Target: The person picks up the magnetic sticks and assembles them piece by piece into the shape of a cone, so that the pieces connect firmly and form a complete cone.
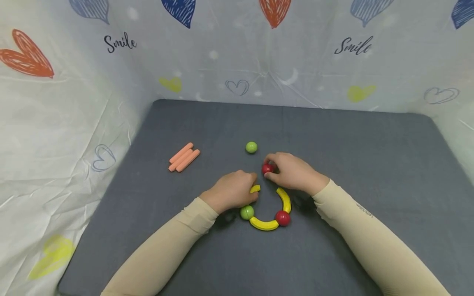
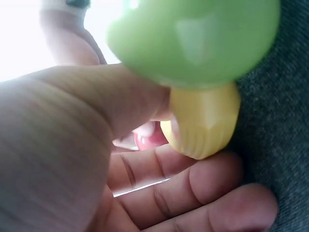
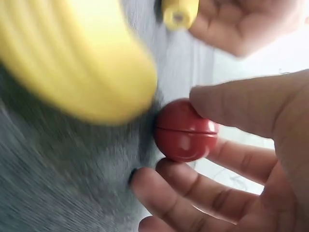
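Note:
My left hand [image 1: 233, 190] pinches a curved yellow piece [image 2: 205, 121] between thumb and fingers, beside a green ball [image 1: 247, 212]. Thumb and fingertips of my right hand [image 1: 292, 170] hold a glossy red ball [image 3: 186, 130] with a seam round its middle, low over the grey mat. Below both hands a second yellow curved piece [image 1: 264, 224] runs from the green ball to another red ball [image 1: 283, 218]. From that red ball a third yellow piece [image 1: 284, 200] curves up toward my right hand. Together these pieces form a ring with a gap at its top.
A second green ball [image 1: 251, 147] lies beyond the hands. Three orange sticks [image 1: 184, 157] lie side by side at the left. The grey mat [image 1: 363, 144] meets a white printed sheet [image 1: 303, 61] at the back and left.

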A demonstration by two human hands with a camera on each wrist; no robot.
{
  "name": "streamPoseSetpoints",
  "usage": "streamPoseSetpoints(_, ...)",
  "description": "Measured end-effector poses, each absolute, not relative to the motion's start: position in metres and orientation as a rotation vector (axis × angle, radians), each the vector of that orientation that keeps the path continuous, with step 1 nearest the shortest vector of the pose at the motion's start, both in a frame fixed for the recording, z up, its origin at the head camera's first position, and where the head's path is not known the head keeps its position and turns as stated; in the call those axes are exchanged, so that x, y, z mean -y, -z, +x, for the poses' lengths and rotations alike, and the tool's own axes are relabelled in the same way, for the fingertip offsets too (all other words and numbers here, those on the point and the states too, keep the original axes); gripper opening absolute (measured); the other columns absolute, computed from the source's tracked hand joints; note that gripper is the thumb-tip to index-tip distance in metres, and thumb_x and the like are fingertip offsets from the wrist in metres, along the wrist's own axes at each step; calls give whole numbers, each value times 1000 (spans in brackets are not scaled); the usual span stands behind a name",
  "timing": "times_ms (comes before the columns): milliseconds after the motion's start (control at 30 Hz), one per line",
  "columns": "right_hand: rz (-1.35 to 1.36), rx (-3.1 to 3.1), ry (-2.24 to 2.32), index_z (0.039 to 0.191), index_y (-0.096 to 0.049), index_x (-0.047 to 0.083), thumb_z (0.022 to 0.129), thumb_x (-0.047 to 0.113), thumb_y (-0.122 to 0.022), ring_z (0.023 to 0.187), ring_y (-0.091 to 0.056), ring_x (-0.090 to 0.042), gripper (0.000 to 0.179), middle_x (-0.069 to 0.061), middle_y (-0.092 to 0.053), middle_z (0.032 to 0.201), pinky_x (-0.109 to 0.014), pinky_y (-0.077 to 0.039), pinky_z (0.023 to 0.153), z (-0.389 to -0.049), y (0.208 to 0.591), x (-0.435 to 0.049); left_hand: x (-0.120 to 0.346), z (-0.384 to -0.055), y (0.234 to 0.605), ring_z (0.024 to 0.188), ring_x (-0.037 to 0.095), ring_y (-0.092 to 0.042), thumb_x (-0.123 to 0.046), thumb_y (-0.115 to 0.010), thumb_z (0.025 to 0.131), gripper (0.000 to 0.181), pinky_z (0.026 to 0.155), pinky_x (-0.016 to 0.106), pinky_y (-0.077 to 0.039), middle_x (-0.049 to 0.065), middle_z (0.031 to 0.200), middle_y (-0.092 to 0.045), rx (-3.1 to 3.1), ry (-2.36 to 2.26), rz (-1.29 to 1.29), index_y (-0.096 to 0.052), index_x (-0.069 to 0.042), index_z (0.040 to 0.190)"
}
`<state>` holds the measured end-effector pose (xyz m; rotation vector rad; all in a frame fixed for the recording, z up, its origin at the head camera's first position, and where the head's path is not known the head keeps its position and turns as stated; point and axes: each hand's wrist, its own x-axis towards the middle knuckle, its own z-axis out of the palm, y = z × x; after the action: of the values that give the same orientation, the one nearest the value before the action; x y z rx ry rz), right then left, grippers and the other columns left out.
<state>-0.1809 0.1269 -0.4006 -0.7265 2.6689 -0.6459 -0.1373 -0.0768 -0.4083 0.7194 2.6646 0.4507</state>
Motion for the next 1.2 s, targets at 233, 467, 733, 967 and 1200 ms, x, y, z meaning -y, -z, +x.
streamPoseSetpoints(233,-792,-2556,747,122,-70,10,96,21,-77,79,-61,-14,29,2,-68,93,-32,-54,71,-165,402,-129,77,-138,408,51,12,-48,-23,-71,97,17,48,27,-35,-1,65,-51,-2674,-464,686,-59,-15,87)
streamPoseSetpoints(467,-826,-2554,783,124,-69,7,94,22,-80,85,-64,-13,35,2,-70,98,-34,-57,77,-157,404,-132,77,-141,407,50,11,-44,-22,-71,97,15,48,27,-32,-1,64,-49,-2689,-471,689,-61,-14,90)
streamPoseSetpoints(733,-652,-2782,557,125,-70,6,89,32,-83,84,-62,-19,46,-4,-67,96,-44,-54,77,-139,396,-146,76,-141,406,51,11,-47,-21,-70,97,16,49,27,-35,-1,65,-49,-2688,-498,714,-59,-15,87)
streamPoseSetpoints(967,-527,-2663,631,90,-69,9,89,24,-81,55,-51,-14,20,1,-56,64,-31,-44,57,-134,398,-149,77,-138,405,51,12,-47,-22,-70,97,16,49,28,-36,-1,64,-49,-2698,-482,696,-59,-15,87)
streamPoseSetpoints(1200,-577,-2683,743,88,-70,10,88,20,-83,55,-51,-13,17,2,-57,66,-30,-45,57,-132,403,-147,76,-136,407,51,12,-48,-24,-71,97,16,48,28,-36,-1,64,-49,-2705,-438,715,-60,-15,90)
